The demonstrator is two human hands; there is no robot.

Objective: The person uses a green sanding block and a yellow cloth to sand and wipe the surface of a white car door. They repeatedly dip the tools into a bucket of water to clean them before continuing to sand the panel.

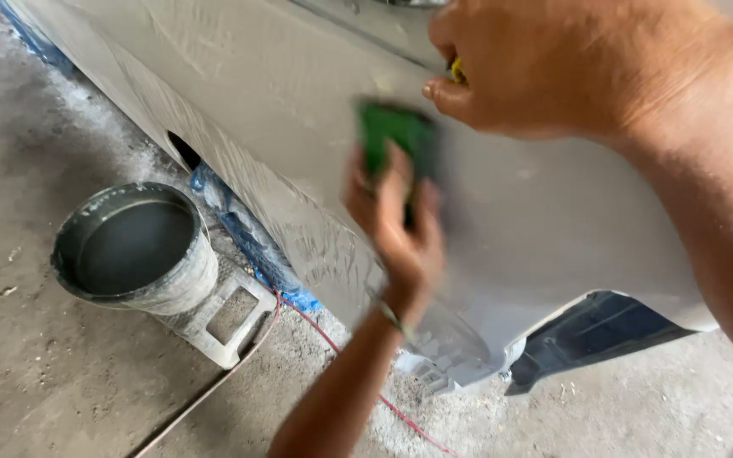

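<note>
Pad [396, 140] under left hand [396, 225].

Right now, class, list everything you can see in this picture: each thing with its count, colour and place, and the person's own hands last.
Grey primed car body panel: one, dull grey, slanting across the top and centre.
Green sanding block: one, green, blurred, flat against the panel at centre.
Round grey bucket: one, grey, on the floor at left, liquid inside.
Grey concrete block: one, grey, hollow, under the bucket's right side.
Blue masking sheet: one, blue, along the panel's lower edge.
Thin red cable: one, red, across the floor below the panel.
Concrete floor: grey, dusty.
Left hand: one, on the sanding block.
Right hand: one, top right against the panel, a small yellow bit between the fingers.
</note>
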